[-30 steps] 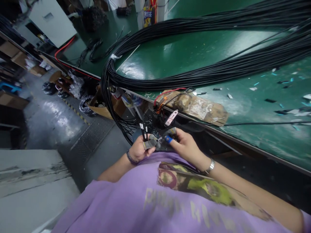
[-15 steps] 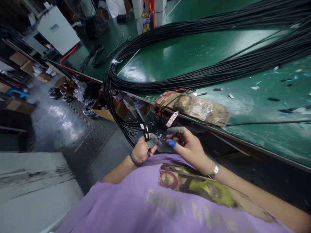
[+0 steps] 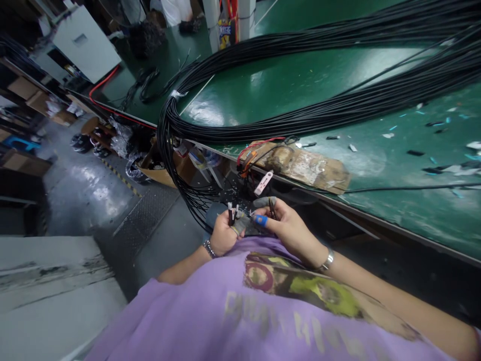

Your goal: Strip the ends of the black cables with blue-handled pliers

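My left hand (image 3: 224, 233) is closed around black cables (image 3: 230, 216) whose stripped white ends stick up above the fist. Grey covers sit on some of its fingers. Close beside it, my right hand (image 3: 287, 225) is pinched, with a blue wrap on the thumb and a grey cover on the index finger. A small dark two-pronged tool (image 3: 272, 208) shows between its fingers; its exact kind is unclear. The fingertips of both hands nearly meet over fine strands too small to make out. A bundle of black cables (image 3: 184, 185) hangs off the bench to the left of the hands.
The green bench (image 3: 225, 108) carries a long coil of black cable (image 3: 300, 120), scattered offcuts and a worn wooden block (image 3: 311, 168) at its edge. A pink-white tag (image 3: 263, 183) hangs by the block. Below stands a cardboard box (image 3: 158, 173); a white machine (image 3: 86, 42) stands far left.
My left hand has turned, so the cable ends now stand more upright and closer to my right hand. The dark tool in my right hand has come into clearer view.
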A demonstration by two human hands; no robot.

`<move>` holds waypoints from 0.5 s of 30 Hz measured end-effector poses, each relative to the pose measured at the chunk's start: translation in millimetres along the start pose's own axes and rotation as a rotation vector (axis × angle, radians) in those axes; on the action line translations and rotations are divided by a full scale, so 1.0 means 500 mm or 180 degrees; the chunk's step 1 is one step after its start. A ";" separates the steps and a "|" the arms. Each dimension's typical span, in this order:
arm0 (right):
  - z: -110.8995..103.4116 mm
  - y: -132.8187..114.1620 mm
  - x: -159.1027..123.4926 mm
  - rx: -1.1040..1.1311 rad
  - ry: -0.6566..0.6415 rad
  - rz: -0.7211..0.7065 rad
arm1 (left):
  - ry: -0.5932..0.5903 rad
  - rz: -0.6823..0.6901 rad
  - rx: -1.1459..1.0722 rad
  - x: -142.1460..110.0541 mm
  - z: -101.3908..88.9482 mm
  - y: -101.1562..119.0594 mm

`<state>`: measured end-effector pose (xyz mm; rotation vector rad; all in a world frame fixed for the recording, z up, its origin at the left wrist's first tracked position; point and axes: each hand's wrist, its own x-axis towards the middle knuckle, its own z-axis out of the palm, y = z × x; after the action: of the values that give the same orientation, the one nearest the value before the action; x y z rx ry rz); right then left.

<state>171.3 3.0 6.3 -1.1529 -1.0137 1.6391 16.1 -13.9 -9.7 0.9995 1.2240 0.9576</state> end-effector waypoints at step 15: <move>-0.007 -0.005 0.002 -0.0330 0.0034 -0.0004 | 0.0045 -0.0156 0.0136 -0.001 0.007 0.024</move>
<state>175.1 5.1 7.5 -1.2277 -1.1034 1.5933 19.2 -11.2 2.4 0.9934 1.2797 0.9050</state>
